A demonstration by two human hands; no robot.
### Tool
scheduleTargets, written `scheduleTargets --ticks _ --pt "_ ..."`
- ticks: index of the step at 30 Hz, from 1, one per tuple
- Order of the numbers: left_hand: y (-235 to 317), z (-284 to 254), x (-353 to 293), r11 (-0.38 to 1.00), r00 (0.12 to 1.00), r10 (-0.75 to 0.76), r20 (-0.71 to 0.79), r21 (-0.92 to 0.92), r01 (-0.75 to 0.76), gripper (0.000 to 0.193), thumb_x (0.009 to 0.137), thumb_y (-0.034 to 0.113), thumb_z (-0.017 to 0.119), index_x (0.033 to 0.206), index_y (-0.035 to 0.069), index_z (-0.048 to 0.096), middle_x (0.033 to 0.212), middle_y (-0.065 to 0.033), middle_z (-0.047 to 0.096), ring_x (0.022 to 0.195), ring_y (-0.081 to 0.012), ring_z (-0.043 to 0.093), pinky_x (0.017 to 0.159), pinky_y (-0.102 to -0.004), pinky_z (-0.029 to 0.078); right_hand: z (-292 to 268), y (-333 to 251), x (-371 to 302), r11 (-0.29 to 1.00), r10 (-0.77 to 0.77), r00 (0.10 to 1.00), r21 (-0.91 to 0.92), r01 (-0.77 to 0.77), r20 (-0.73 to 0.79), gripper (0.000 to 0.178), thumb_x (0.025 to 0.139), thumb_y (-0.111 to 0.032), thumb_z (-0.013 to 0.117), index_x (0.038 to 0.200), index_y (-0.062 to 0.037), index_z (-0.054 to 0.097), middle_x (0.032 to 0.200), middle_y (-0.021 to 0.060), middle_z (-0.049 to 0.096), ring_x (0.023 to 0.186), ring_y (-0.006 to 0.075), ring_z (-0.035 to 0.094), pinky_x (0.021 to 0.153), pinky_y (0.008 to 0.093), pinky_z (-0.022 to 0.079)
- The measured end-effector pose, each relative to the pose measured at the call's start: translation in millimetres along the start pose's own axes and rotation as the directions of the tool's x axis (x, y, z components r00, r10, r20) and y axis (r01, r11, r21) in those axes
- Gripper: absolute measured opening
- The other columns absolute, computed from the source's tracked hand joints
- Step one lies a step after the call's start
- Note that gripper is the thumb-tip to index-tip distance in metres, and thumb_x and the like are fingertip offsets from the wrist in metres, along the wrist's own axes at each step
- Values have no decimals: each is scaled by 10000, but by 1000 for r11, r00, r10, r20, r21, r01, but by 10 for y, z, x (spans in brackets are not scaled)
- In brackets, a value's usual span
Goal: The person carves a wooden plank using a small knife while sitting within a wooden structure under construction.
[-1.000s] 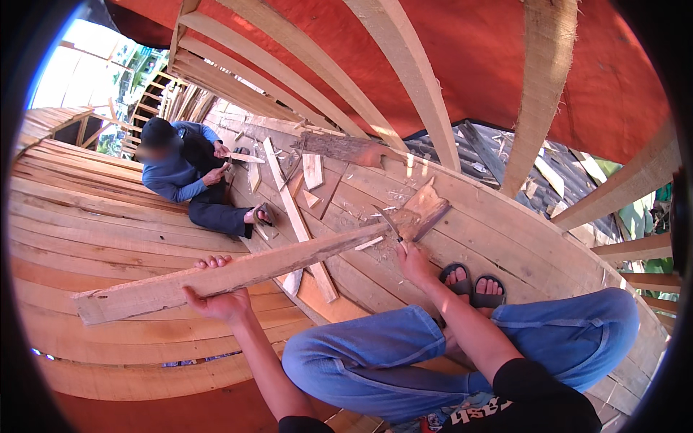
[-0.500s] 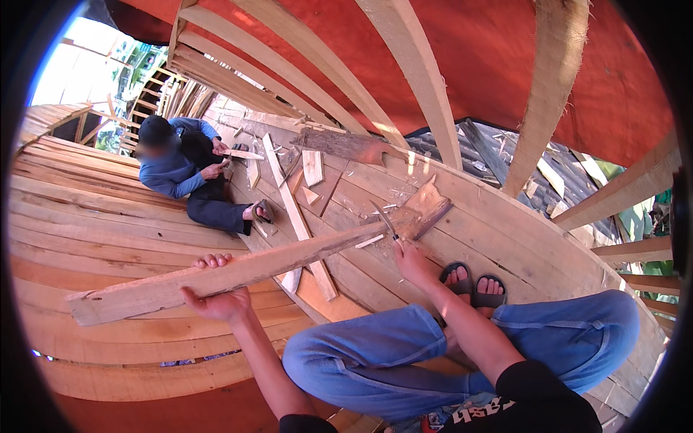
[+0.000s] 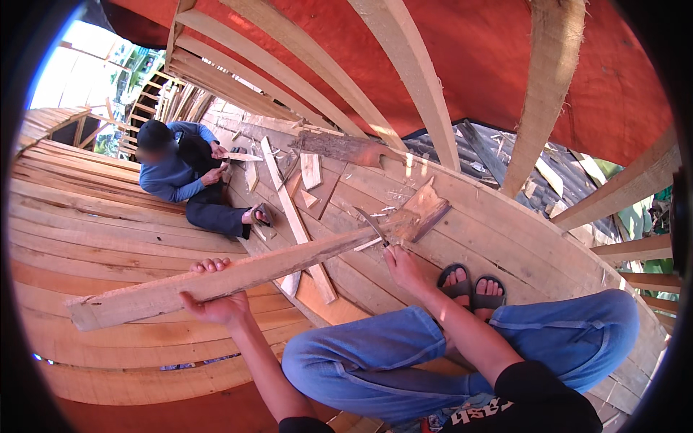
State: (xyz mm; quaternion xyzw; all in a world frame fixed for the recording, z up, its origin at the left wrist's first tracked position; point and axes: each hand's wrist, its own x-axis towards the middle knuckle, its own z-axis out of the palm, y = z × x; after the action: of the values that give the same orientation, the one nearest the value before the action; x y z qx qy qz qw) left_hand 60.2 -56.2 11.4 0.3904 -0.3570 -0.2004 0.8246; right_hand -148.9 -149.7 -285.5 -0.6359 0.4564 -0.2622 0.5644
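Observation:
My left hand [image 3: 220,307] grips a long wooden plank [image 3: 155,297] near its wide end, thumb underneath and fingers over the upper edge. The plank slants up to the right, and its narrow far end lies on a rough wooden block [image 3: 421,216] on the floor. My right hand [image 3: 406,268] is closed round the dark handle of a knife [image 3: 372,225]. Its slim curved blade points up and left, across the plank's narrow end. The handle is mostly hidden in my fingers.
Another person [image 3: 177,166] sits at the far left, holding a pale piece of wood. Between us, a long strip [image 3: 292,209], offcuts [image 3: 310,170], a dark rough board [image 3: 343,148] and shavings lie on the plank floor [image 3: 498,238]. Curved ribs [image 3: 548,86] rise before a red sheet [image 3: 491,58].
My right hand and the knife have moved slightly left along the plank, and the blade leans further left. The plank's wide end has dipped a little.

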Motion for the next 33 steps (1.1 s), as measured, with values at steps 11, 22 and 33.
scheduleTargets --ticks 11,22,33 --pt "-28 116 -10 1000 1000 -7 20 0 7 529 854 573 503 951 54 481 850 -99 482 815 -236 474 845 -398 390 -42 133 49 999 27 999 -17 -27 -17 446 985 -375 410 917 23 598 828 297 616 824 479 600 727 541 466" --pt "-19 154 -27 1000 1000 13 -2 27 -13 522 858 572 488 947 58 463 839 -96 470 806 -229 468 832 -392 395 -107 288 96 997 49 999 -57 -50 -3 448 978 -356 406 942 48 597 848 302 631 849 479 613 769 550 469" --pt "-27 118 -10 1000 1000 12 5 5 -12 513 858 562 500 945 58 468 840 -89 475 805 -227 470 827 -391 402 -8 454 157 994 110 993 4 -110 -43 455 972 -370 442 890 43 614 807 285 628 798 479 612 716 546 462"
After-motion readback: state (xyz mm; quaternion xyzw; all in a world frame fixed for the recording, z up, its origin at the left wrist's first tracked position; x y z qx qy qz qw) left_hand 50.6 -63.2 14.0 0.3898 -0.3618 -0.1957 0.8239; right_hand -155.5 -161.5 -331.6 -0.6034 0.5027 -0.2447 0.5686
